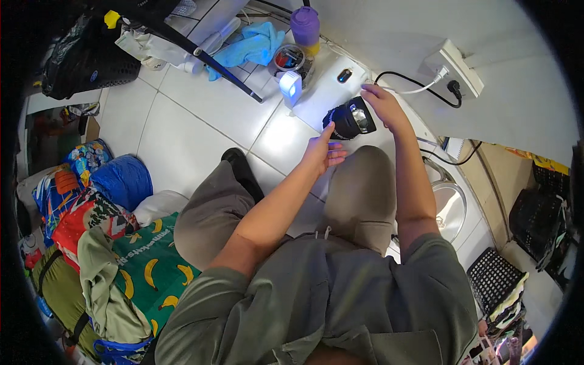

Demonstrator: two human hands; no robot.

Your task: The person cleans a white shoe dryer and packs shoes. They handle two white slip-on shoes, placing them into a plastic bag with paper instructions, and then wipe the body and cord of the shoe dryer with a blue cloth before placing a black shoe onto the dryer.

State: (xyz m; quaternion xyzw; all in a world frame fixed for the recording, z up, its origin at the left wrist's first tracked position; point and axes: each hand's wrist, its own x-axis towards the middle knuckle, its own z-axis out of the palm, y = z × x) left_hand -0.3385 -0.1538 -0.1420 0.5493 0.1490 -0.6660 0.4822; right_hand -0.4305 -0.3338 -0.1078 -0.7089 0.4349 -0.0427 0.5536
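A black cylindrical object with a shiny, clear-looking window on its right side is between my hands; its exact kind is unclear. My left hand is at its near left side, thumb against or just over the edge, fingers spread below it. On the other side, my right hand reaches past it, fingertips by the corner of a white appliance with a dark oval panel. Whether those fingertips touch the object or the white cable is hidden. Just left of the appliance glows a small white lamp.
A clear tub of small items, a purple tumbler and a blue cloth lie beyond. A black metal leg slants over the tiles. Two plugs sit in a wall socket. Bags crowd the left; a metal lid lies right.
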